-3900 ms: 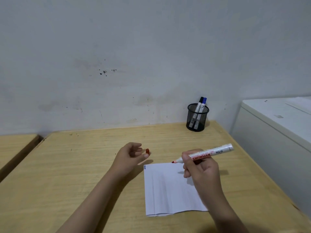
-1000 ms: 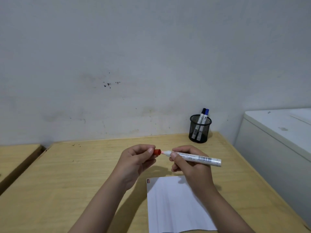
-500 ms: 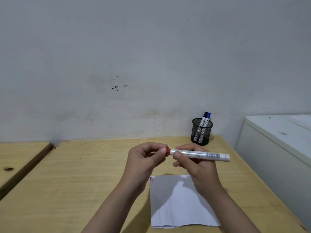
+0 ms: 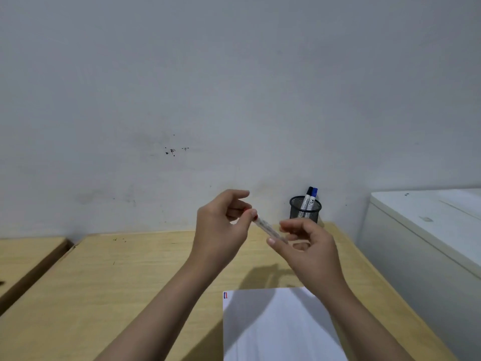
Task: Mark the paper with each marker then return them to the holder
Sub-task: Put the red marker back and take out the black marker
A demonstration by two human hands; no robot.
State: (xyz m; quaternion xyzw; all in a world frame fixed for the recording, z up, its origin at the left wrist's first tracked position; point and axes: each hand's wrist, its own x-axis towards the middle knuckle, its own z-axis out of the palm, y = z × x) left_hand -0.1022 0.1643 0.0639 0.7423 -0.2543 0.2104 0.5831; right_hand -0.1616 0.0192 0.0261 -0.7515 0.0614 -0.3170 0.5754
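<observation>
Grey wall behind a wooden table [image 4: 130, 282]; above it both hands pinch one white marker [image 4: 269, 231] — left hand [image 4: 221, 230] closed on its red cap, right hand [image 4: 309, 251] on the blurred barrel — above paper [image 4: 281, 327], near the holder [image 4: 305, 211].

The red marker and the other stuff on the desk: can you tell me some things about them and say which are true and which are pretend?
1. Both hands, left hand and right hand, hold the red marker. True.
2. The holder is empty. False: two markers stand in it.
3. The paper has marks at its top left corner. True.
4. The holder lies on its side. False: it stands upright by the wall.
</observation>
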